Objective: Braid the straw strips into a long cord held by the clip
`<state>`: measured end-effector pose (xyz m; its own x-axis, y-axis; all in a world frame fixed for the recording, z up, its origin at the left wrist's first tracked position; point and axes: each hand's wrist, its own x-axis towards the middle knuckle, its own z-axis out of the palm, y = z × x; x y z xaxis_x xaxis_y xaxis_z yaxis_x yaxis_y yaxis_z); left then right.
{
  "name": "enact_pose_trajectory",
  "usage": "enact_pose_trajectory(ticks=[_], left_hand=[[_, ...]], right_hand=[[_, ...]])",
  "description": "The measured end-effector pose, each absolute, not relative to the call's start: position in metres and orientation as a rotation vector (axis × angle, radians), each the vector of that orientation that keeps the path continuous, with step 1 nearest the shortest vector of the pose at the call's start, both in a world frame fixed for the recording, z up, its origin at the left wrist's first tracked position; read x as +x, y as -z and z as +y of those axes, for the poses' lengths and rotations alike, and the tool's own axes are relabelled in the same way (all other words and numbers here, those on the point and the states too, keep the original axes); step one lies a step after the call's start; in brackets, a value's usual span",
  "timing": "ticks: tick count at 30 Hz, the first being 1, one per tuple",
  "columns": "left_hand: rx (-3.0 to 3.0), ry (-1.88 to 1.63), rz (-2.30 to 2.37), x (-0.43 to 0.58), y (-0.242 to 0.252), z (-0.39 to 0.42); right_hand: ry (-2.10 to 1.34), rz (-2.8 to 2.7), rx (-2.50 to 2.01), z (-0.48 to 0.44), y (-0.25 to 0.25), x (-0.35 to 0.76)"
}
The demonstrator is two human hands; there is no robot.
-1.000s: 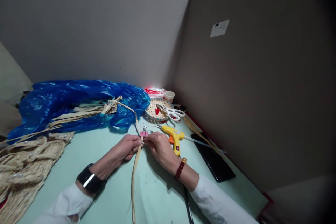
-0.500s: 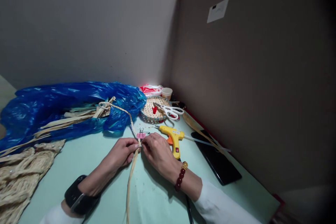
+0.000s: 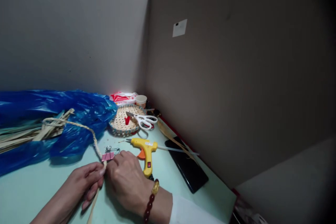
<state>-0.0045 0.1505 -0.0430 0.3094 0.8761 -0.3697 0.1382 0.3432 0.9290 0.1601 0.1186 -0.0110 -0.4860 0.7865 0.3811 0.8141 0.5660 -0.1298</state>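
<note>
A thin braid of pale straw [image 3: 93,138] runs from the blue bag down to my hands, with a pink binder clip [image 3: 107,156] fastened across it. Just below the clip, my left hand [image 3: 88,182] pinches the braid between thumb and fingers. My right hand [image 3: 128,179] is bent closed at the same spot, its fingertips against the strand and partly hidden behind the knuckles. A loose straw end [image 3: 93,205] hangs toward me under the left hand. Beside the right hand lies a yellow hot glue gun [image 3: 148,150] with a glue stick in its back.
A blue plastic bag [image 3: 86,110] with straw strips [image 3: 23,136] covers the left. White-handled scissors [image 3: 144,120] rest on a woven basket [image 3: 120,120], near a paper cup [image 3: 141,101] and a red-white packet [image 3: 123,97]. A black phone [image 3: 187,168] lies at the right, under a dry strip.
My view has turned to the right, so everything sits further left and lower. Both hands stay at the braid below the clip; the woven straw piece has left view.
</note>
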Motion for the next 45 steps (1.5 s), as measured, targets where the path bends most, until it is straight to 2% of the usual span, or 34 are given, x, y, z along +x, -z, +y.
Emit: enact_pose_trajectory(ticks=[8, 11, 15, 20, 26, 32, 34, 38, 40, 42, 45], left_hand=[[1.1, -0.64, 1.266, 0.001, 0.033, 0.146], [1.133, -0.598, 1.252, -0.004, 0.039, 0.149], [1.224, -0.586, 1.266, -0.005, 0.045, 0.152], [1.248, -0.623, 1.276, 0.003, 0.038, 0.15], [1.272, -0.71, 1.291, 0.01, 0.034, 0.143], [1.256, -0.762, 1.279, 0.008, 0.044, 0.145], [1.239, -0.755, 1.271, 0.008, 0.046, 0.147], [1.211, -0.783, 1.214, 0.008, 0.042, 0.146], [1.2, -0.783, 1.185, 0.009, 0.037, 0.144], [1.188, -0.82, 1.202, 0.01, 0.033, 0.142], [1.188, -0.836, 1.219, 0.01, 0.031, 0.14]], right_hand=[[0.053, -2.522, -1.308, 0.119, 0.0, 0.159], [-0.089, -2.498, -1.606, 0.127, -0.025, 0.185], [0.027, -2.225, -2.057, 0.14, -0.056, 0.248], [-0.054, -2.161, -2.362, 0.151, -0.05, 0.3], [-0.083, -2.126, -2.373, 0.159, -0.034, 0.3], [-0.007, -2.029, -2.137, 0.12, -0.081, 0.306], [-0.176, -2.011, -1.957, 0.103, -0.097, 0.303], [-1.14, -1.565, -1.243, 0.094, -0.1, 0.273], [-1.455, -1.315, -1.015, 0.101, -0.087, 0.249], [-1.628, -1.143, -0.892, 0.111, -0.07, 0.223], [-1.698, -1.007, -0.867, 0.123, -0.045, 0.191]])
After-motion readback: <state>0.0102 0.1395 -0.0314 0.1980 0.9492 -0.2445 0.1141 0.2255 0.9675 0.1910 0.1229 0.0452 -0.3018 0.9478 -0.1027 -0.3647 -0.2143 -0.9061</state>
